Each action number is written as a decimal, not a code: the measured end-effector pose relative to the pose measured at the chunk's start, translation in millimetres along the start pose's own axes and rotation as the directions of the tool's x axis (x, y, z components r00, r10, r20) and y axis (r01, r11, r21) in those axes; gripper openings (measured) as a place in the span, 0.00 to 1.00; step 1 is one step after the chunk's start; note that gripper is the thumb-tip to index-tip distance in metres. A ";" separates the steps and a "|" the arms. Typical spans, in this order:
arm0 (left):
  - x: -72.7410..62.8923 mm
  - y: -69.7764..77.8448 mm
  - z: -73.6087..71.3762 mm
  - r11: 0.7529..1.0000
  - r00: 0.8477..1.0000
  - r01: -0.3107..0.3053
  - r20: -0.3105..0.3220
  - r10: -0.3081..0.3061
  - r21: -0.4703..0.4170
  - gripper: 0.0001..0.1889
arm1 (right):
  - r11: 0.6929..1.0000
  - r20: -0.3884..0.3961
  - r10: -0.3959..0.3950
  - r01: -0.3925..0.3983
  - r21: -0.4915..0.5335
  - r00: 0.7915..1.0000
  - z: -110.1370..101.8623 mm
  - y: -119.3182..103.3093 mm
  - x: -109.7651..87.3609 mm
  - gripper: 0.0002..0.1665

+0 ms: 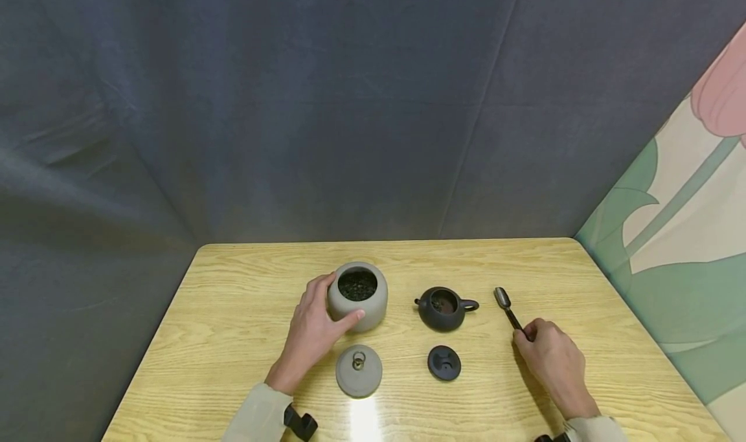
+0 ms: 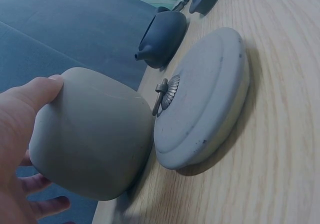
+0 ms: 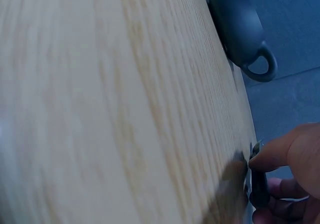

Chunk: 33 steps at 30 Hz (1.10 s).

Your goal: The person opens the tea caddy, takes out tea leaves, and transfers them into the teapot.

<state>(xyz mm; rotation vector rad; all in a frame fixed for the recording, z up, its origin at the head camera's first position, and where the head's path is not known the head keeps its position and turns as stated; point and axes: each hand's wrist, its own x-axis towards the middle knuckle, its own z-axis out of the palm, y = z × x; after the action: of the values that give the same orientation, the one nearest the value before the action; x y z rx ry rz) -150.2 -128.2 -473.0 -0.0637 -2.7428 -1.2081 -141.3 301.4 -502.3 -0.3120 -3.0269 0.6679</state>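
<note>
A grey rounded tea jar (image 1: 377,306) with dark tea leaves (image 1: 357,285) inside is on the table, its top uncovered. My left hand (image 1: 315,329) grips it from the left, thumb across the near side and fingers round the far side. On the right, my right hand (image 1: 550,358) pinches the dark handle of a tea scoop (image 1: 502,298) between thumb and fingers; its bowl points away from me, close over the table. Between the hands sits a small dark teapot (image 1: 441,322), lidless, with some leaves inside and its handle to the right.
The jar's grey lid (image 1: 358,384), with a metal ring on top, lies in front of the jar. A dark round teapot lid (image 1: 444,363) lies before the teapot. The wooden table (image 1: 233,287) ends at a dark curtain (image 1: 350,138); a flowered cloth (image 1: 688,299) hangs along the right.
</note>
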 end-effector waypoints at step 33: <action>-2.5 -3.9 4.1 1.000 1.000 0.000 -0.006 0.000 -0.013 0.52 | 1.000 0.005 0.003 -0.003 0.012 1.000 -8.9 -0.3 -7.0 0.22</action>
<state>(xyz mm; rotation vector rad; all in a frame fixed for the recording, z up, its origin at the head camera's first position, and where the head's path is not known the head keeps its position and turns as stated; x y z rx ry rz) -148.6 -127.8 -478.9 -0.0618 -2.7300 -1.2237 -133.9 303.4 -494.0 -0.3151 -3.0264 0.6870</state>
